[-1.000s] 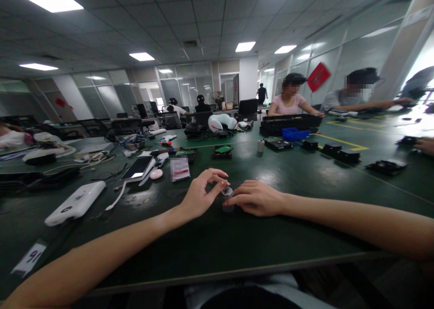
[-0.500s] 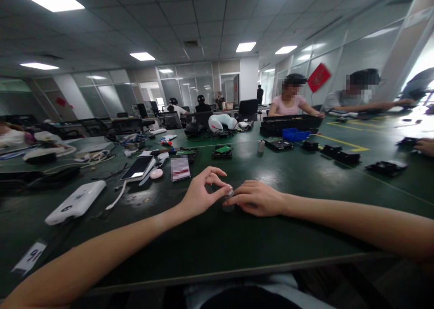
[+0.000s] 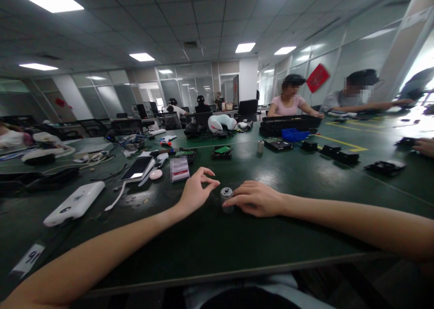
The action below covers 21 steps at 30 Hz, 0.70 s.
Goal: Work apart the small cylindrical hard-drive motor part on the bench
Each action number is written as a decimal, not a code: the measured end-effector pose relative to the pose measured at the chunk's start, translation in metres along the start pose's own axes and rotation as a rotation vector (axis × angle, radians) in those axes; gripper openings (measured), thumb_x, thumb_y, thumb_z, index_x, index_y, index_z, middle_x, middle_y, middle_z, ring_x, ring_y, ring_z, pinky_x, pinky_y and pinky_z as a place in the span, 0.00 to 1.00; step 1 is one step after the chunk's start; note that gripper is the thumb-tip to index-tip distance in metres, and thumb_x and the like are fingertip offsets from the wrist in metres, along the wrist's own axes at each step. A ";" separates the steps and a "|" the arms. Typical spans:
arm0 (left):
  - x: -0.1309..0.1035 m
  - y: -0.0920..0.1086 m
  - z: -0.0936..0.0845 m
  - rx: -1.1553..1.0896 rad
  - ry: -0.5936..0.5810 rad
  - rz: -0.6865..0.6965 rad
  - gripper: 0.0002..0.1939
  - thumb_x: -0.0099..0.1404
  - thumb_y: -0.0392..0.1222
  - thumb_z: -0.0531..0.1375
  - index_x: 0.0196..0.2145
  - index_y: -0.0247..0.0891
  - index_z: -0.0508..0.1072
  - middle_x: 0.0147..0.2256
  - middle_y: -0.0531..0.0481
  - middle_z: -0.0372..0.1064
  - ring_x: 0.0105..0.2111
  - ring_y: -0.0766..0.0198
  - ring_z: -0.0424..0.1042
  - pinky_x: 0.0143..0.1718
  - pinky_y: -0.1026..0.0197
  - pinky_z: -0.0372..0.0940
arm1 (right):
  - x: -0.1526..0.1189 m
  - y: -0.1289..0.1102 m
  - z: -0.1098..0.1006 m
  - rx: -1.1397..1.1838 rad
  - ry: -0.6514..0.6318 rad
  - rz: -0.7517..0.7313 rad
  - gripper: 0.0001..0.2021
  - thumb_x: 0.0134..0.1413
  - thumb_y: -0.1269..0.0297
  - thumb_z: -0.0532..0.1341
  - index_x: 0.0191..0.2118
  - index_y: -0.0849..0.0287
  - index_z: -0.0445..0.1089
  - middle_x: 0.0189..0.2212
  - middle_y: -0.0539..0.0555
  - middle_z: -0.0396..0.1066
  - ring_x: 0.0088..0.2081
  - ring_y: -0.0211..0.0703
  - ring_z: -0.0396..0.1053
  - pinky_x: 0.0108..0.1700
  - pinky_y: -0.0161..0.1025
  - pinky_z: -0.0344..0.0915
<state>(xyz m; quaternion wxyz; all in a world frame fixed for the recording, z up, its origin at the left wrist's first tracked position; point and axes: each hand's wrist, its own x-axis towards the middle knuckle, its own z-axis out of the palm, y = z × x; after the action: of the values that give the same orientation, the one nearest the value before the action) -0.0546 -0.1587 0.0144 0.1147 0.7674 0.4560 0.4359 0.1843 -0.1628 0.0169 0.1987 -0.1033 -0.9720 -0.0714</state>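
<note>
A small grey cylindrical container (image 3: 226, 193) stands upright on the dark green table in front of me. Dark spots mark its round top, and its lower part looks clear. From the right, my right hand (image 3: 257, 199) has its fingers around the container's side, resting close to the tabletop. My left hand (image 3: 197, 189) is just left of the container and apart from it. Its thumb and forefinger are pressed together at the tips; anything between them is too small to make out.
A white device (image 3: 75, 203) and a phone (image 3: 138, 169) lie to the left. Ahead are a green circuit board (image 3: 222, 151), a small pale cylinder (image 3: 260, 146), a hard drive (image 3: 278, 144) and a blue tray (image 3: 294, 134). Co-workers sit across the table at the right.
My left hand has drawn back to the left from the container's top, uncovering the dark spots there. Its thumb and forefinger have come together. My right hand stays in place.
</note>
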 end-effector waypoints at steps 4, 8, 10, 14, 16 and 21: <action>0.001 -0.016 0.004 0.109 -0.091 -0.043 0.10 0.60 0.39 0.63 0.39 0.42 0.67 0.33 0.52 0.78 0.41 0.55 0.76 0.43 0.54 0.65 | -0.001 0.002 0.001 0.001 0.000 -0.011 0.20 0.60 0.71 0.53 0.57 0.52 0.63 0.44 0.55 0.71 0.41 0.41 0.68 0.41 0.38 0.62; 0.001 -0.019 0.005 0.138 -0.115 -0.045 0.11 0.59 0.39 0.63 0.41 0.43 0.69 0.37 0.52 0.78 0.43 0.55 0.75 0.44 0.55 0.65 | -0.001 0.003 0.003 -0.002 0.009 -0.016 0.20 0.60 0.71 0.53 0.57 0.52 0.62 0.43 0.55 0.71 0.41 0.42 0.68 0.41 0.38 0.61; 0.000 -0.018 0.005 0.148 -0.118 -0.029 0.13 0.59 0.38 0.63 0.43 0.44 0.69 0.38 0.52 0.78 0.44 0.55 0.75 0.45 0.55 0.64 | -0.001 0.004 0.004 -0.002 0.013 -0.017 0.20 0.60 0.71 0.54 0.57 0.52 0.62 0.43 0.55 0.71 0.41 0.41 0.68 0.42 0.38 0.61; -0.002 -0.013 0.005 0.218 -0.103 0.007 0.14 0.58 0.38 0.64 0.42 0.44 0.69 0.34 0.54 0.78 0.42 0.54 0.75 0.45 0.53 0.63 | -0.001 0.002 0.002 0.001 0.004 -0.016 0.20 0.60 0.71 0.53 0.58 0.52 0.62 0.43 0.55 0.71 0.40 0.41 0.67 0.42 0.38 0.61; -0.002 -0.009 0.004 0.202 -0.075 0.013 0.11 0.59 0.38 0.64 0.40 0.43 0.69 0.32 0.55 0.78 0.40 0.55 0.76 0.45 0.53 0.64 | -0.001 0.002 0.001 0.003 -0.001 -0.010 0.20 0.60 0.71 0.53 0.57 0.52 0.62 0.43 0.54 0.71 0.40 0.41 0.67 0.41 0.38 0.60; -0.003 0.012 0.002 0.001 0.072 0.121 0.07 0.62 0.42 0.61 0.38 0.41 0.67 0.36 0.53 0.75 0.39 0.61 0.76 0.44 0.59 0.66 | -0.001 0.002 0.001 -0.034 -0.006 0.002 0.20 0.60 0.70 0.53 0.57 0.52 0.63 0.41 0.53 0.72 0.39 0.40 0.67 0.41 0.37 0.59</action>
<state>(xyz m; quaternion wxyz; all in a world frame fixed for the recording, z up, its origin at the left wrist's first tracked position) -0.0463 -0.1676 0.0180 0.0713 0.7775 0.4128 0.4691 0.1857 -0.1611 0.0158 0.1942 -0.1080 -0.9711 -0.0874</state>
